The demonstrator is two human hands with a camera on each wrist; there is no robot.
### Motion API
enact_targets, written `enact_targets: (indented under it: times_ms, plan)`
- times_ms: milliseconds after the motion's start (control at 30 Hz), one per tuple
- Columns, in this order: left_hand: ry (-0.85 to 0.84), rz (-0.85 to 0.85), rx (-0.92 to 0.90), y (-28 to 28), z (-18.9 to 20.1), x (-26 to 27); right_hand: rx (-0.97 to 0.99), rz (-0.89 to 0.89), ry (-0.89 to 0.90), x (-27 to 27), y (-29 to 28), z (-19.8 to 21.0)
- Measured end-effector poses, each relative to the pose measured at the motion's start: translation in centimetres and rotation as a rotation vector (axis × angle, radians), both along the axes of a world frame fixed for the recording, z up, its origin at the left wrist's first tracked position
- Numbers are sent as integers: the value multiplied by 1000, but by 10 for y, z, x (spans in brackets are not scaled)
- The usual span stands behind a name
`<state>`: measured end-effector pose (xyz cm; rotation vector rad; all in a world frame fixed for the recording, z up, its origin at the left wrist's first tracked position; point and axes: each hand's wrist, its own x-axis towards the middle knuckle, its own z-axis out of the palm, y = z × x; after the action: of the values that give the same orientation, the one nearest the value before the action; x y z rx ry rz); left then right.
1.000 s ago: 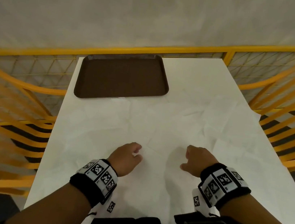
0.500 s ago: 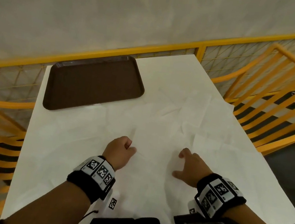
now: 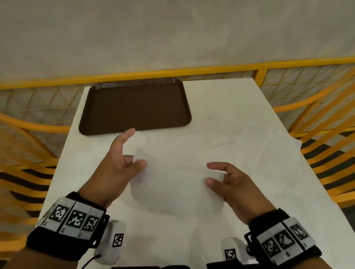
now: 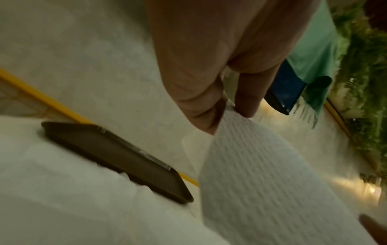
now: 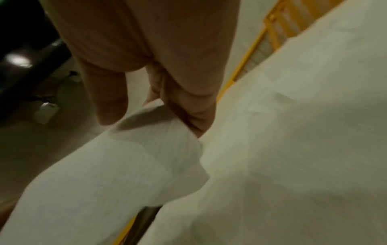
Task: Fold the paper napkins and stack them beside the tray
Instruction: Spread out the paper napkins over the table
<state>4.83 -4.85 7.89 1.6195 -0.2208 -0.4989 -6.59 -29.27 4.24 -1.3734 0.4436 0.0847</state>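
Observation:
A white paper napkin [image 3: 177,180] hangs lifted above the table between both hands, its lower part sagging toward me. My left hand [image 3: 131,162] pinches its left corner between thumb and a curled finger, with the index finger pointing up. The ribbed napkin [image 4: 261,174] shows under the left hand [image 4: 228,112] in the left wrist view. My right hand [image 3: 216,176] pinches the right corner; the napkin [image 5: 125,165] hangs from the right hand [image 5: 159,106] there. The brown tray [image 3: 137,106] lies empty at the table's far left corner.
More flat, creased napkins [image 3: 249,149] cover the white table [image 3: 235,92] to the right and under my hands. Yellow railing [image 3: 181,71] runs behind the table, and yellow slatted chairs [image 3: 342,139] stand on both sides.
Both hands were resting low on the napkin near the table's front. They have since risen and moved forward, each pinching a corner, and the napkin now hangs off the table.

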Motion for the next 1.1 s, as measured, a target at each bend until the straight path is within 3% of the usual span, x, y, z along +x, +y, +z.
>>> enact_targets:
  times_ms: [133, 433, 700, 800, 900, 1000, 1100]
  plan:
    - [-51, 19, -6, 16, 5, -5, -214, -35, -115, 6, 8, 14]
    - [-204, 122, 247, 42, -5, -11, -727, -88, -239, 4, 24, 23]
    - [-362, -20, 492, 48, -2, -11, -775, -24, -263, 16, 28, 40]
    - [-307, 42, 392, 48, 1, -7, -596, -55, -237, 23, 28, 44]
    - [-217, 160, 171, 47, 5, -5, -405, -128, -259, 27, 27, 44]
    - [-217, 223, 39, 45, 11, -4, -360, -114, -310, 26, 26, 47]
    - [-229, 179, -2, 43, 17, -5, -299, -65, -351, 25, 27, 50]
